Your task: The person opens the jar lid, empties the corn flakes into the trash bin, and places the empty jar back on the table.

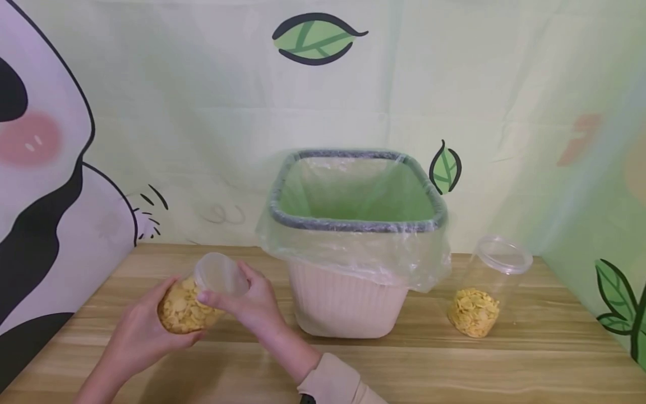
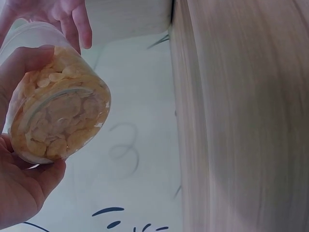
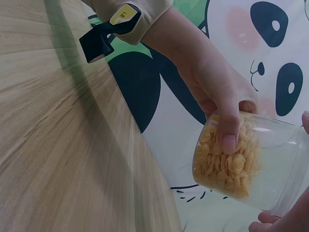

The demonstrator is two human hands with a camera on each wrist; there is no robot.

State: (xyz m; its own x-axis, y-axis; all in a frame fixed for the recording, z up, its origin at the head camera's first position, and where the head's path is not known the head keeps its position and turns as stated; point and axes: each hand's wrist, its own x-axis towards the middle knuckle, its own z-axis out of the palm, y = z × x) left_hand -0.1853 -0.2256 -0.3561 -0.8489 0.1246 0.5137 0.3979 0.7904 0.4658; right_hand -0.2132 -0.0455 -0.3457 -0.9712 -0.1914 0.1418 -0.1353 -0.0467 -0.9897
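Note:
In the head view my left hand (image 1: 133, 331) grips the lower part of a clear plastic jar (image 3: 275, 152) that is tilted above the table. Yellow cereal flakes (image 1: 184, 308) fill the jar's bottom half. At its other end, my right hand (image 1: 257, 306) holds the translucent lid (image 1: 214, 272) between thumb and fingers. The left wrist view looks onto the jar's round base (image 2: 60, 118), with left fingers (image 2: 26, 63) curled about its side. Only parts of the right hand (image 3: 289, 217) show at the edge of the right wrist view.
A pale ribbed bin (image 1: 348, 303) with a grey rim and a clear plastic liner (image 1: 353, 252) stands mid-table. To its right is a second clear jar (image 1: 487, 286), lidded and partly filled with flakes. A printed cloth (image 1: 202, 112) hangs behind the wooden table (image 1: 454, 370).

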